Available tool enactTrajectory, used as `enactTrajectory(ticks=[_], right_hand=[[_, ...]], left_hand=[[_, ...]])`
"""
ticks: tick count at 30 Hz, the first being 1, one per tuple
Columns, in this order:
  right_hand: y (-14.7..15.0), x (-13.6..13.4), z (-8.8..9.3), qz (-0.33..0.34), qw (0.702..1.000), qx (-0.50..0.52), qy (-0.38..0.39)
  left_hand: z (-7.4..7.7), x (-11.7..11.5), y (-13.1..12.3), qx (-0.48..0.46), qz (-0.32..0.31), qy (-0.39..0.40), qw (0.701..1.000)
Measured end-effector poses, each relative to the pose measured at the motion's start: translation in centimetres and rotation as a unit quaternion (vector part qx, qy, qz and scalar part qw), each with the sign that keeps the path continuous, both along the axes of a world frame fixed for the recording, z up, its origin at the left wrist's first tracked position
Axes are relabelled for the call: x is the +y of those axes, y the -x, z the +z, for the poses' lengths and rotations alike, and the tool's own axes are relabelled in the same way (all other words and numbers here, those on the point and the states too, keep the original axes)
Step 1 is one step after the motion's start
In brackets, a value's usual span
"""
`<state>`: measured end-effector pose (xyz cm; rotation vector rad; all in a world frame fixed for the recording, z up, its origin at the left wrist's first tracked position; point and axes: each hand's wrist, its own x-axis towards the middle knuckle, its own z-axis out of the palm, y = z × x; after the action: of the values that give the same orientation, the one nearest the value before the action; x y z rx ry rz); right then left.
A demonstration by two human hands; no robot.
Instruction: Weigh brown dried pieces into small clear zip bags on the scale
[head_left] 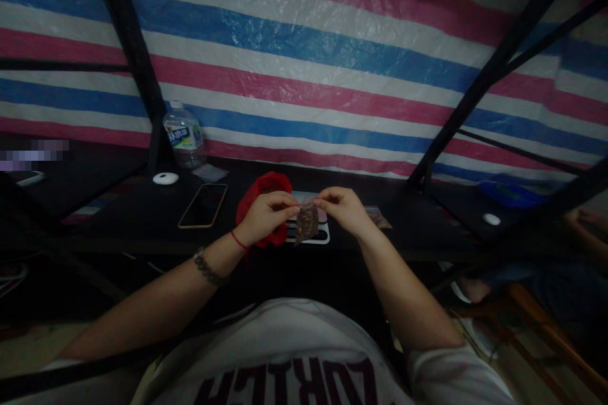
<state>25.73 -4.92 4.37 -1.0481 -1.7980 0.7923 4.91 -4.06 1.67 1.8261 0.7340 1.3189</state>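
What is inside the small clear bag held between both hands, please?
The small bag holds brown bits; what they are is too dim to tell. The left hand and right hand pinch its top edge, covering it.

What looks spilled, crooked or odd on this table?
Nothing stands out. The left hand and right hand pinch the top of a small clear bag of brown bits; no spill shows on the dark table, and the water bottle stands upright.

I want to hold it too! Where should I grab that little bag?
Pinch the little bag by its top edge, from above, between the left hand and right hand: it hangs upright, contents sagging low, leaving the top likely flat.
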Motion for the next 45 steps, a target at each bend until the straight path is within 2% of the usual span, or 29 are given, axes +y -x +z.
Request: enactTrajectory(ticks=[2, 5, 7, 14, 20, 23, 28, 31, 33, 35, 37, 41, 45], right_hand=[[0.0, 0.0, 0.0, 0.046, 0.999, -0.006, 0.020], [-0.1, 0.2, -0.3, 0.019, 1.000, 0.006, -0.001], [-0.1, 0.4, -0.5, 0.001, 1.000, 0.007, -0.016], [0.8, -0.1, -0.4, 0.050, 0.996, 0.067, 0.015], [1.2, -0.5, -0.5, 0.045, 0.995, 0.081, 0.046], [1.1, -0.2, -0.6, 0.035, 0.996, 0.065, 0.040], [0.9, 0.1, -0.7, -0.033, 0.999, -0.002, -0.008], [0.8, -0.1, -0.6, 0.020, 0.999, -0.030, -0.004], [0.7, -0.1, -0.6, 0.056, 0.998, -0.030, 0.004], [0.7, -0.1, -0.7, 0.046, 0.999, -0.020, 0.002], [0.8, 0.0, -0.8, 0.024, 1.000, -0.007, 0.002], [1.3, -0.2, -0.9, 0.028, 0.999, 0.022, 0.030], [1.8, -0.6, -1.2, 0.070, 0.991, 0.077, 0.083]], left_hand=[[0.1, 0.1, 0.0, -0.001, 0.025, 0.017, 1.000], [0.1, 0.3, 0.1, -0.009, 0.060, 0.040, 0.997], [0.1, 0.2, 0.2, -0.013, 0.057, 0.043, 0.997], [0.1, -0.4, -0.3, -0.040, 0.013, 0.071, 0.997], [0.2, -0.5, -0.2, -0.019, 0.029, 0.070, 0.997], [0.2, -0.4, -0.1, -0.013, 0.039, 0.063, 0.997], [0.2, -0.4, -0.2, 0.019, 0.010, 0.040, 0.999], [0.1, -0.3, -0.2, 0.042, 0.026, 0.028, 0.998], [0.0, -0.2, -0.2, 0.052, 0.044, 0.040, 0.997], [-0.1, -0.1, -0.3, 0.037, 0.036, 0.054, 0.997], [-0.1, -0.3, -0.4, 0.006, 0.004, 0.077, 0.997], [0.1, -0.6, -0.7, -0.011, -0.063, 0.148, 0.987], [0.2, -0.5, -0.4, -0.024, -0.023, 0.178, 0.984]])
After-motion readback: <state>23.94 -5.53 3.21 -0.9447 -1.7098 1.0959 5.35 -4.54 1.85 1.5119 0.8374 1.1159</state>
